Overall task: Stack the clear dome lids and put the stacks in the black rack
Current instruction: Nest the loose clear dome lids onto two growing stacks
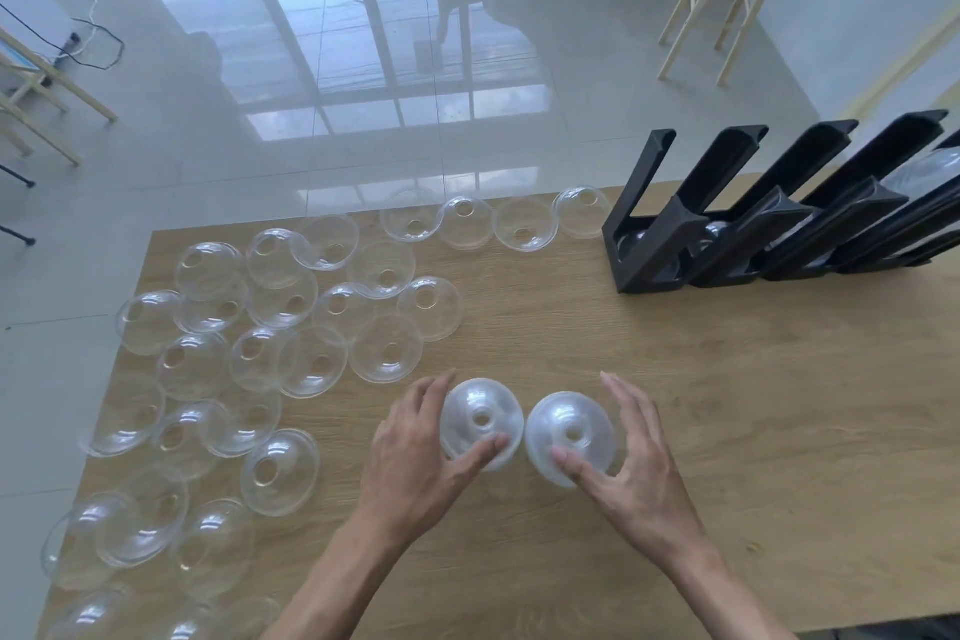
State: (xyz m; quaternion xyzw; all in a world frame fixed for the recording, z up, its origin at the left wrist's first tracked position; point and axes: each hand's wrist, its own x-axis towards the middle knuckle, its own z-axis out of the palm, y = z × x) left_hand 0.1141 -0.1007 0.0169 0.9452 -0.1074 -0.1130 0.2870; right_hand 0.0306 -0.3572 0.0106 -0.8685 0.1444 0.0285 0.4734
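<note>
On the wooden table point(675, 379), nearer the person than the black rack point(675, 244), two stacks of clear dome lids stand side by side, just touching. The left hand point(421, 452) cups the left stack point(480, 424), thumb on its near side and fingers curved round its far side. The right hand point(631, 457) grasps the right stack point(569, 437) the same way. Loose lids point(270, 343) lie scattered well left of the rack, some overlapping. One far rack slot holds lids point(930, 166).
</note>
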